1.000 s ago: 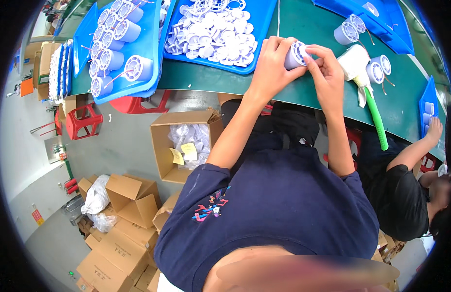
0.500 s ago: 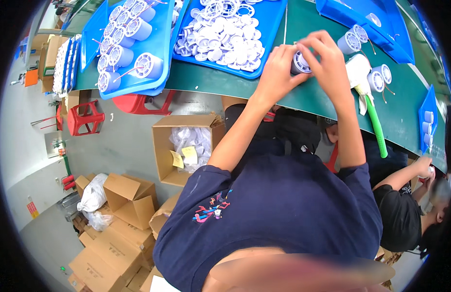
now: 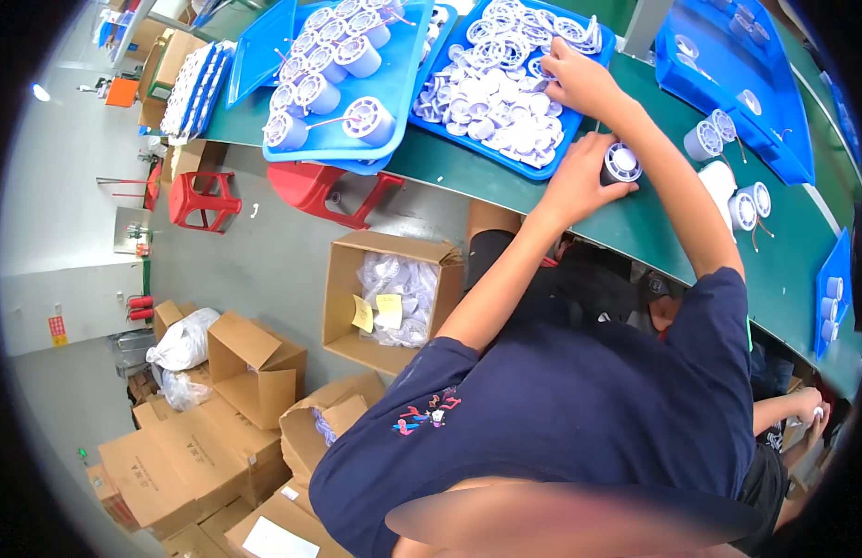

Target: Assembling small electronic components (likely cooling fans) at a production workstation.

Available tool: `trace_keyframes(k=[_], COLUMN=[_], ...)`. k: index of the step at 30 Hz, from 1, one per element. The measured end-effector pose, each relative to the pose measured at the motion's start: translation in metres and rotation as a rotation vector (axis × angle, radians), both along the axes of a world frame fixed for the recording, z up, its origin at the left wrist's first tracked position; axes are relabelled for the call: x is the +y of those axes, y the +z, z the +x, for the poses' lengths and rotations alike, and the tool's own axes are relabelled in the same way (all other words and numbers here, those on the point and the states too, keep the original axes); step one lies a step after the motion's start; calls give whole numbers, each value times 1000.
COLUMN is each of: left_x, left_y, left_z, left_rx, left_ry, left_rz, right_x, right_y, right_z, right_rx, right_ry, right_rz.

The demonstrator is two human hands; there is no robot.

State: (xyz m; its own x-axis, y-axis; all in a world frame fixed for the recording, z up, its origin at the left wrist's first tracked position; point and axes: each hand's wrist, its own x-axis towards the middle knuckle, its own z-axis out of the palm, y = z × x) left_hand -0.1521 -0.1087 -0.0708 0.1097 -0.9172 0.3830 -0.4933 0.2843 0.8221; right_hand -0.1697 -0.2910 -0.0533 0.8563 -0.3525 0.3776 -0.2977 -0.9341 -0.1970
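Observation:
My left hand grips a small round part, grey with a white slotted face, and holds it against the green table near its front edge. My right hand reaches left into a blue tray heaped with white ring-shaped pieces. Its fingertips rest among those pieces, and I cannot tell whether they pinch one.
A second blue tray further left holds several round parts with thin wires. More such parts stand on the table right of my hands, before another blue tray. Below are an open carton of bagged white pieces, red stools and stacked cartons. Another person's hand shows at the lower right.
Both hands were on the round part a second ago. My right hand has let go and moved left into the tray of white pieces; my left hand has lowered the part to the table.

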Motion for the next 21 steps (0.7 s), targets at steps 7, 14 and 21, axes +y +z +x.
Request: trace_keyframes(k=[7,14,21], left_x=[4,1,1], left_y=[-1,2,0], left_z=[5,1,2], left_rx=[-25,20,15], left_ry=[43,43,39], left_rz=[-11,-25,-37], right_x=[20,16,53], right_y=[37,12,7], right_z=[-74,-145,-150], right_rx=[-337,-14,54], right_ry=[-299,-340,-507], right_rz=[105,310,137])
